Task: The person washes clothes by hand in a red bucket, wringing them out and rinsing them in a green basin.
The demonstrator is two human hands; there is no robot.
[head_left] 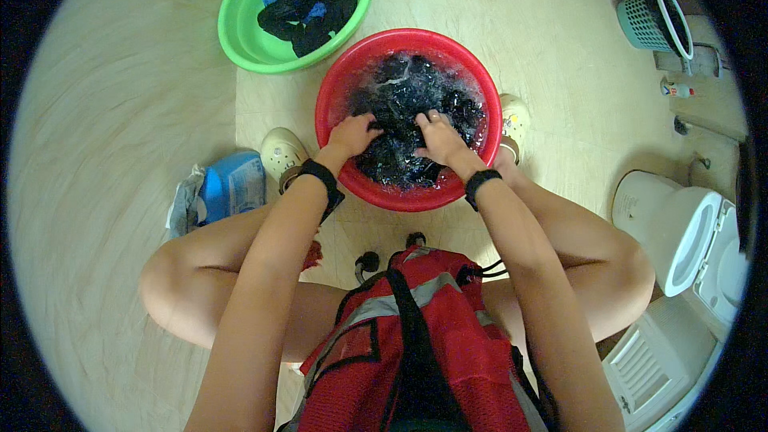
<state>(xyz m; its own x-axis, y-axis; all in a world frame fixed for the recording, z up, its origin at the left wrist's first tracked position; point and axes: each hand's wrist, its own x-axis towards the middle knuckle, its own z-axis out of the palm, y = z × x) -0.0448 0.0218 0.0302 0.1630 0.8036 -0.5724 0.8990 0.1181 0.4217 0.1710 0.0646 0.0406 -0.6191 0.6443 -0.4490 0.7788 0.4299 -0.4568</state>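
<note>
Between my feet stands a red basin [408, 202] of sudsy water with dark wet clothes [404, 96] soaking in it. My left hand [354, 136] reaches over the near left of the basin, its fingers closed on the dark cloth. To its right, my right hand [440, 141] also grips the cloth, fingers bent and knuckles up. Water and cloth hide some fingertips. Both wrists wear black bands. At the upper left, a green basin [232, 32] holds more dark clothes [308, 4] with some blue among them.
A blue plastic packet [232, 188] lies on the floor beside my left clog [282, 152]. My right clog [516, 116] is against the red basin's right side. Farther right are a teal laundry basket [644, 22], a white bottle [678, 90] and a toilet [672, 224].
</note>
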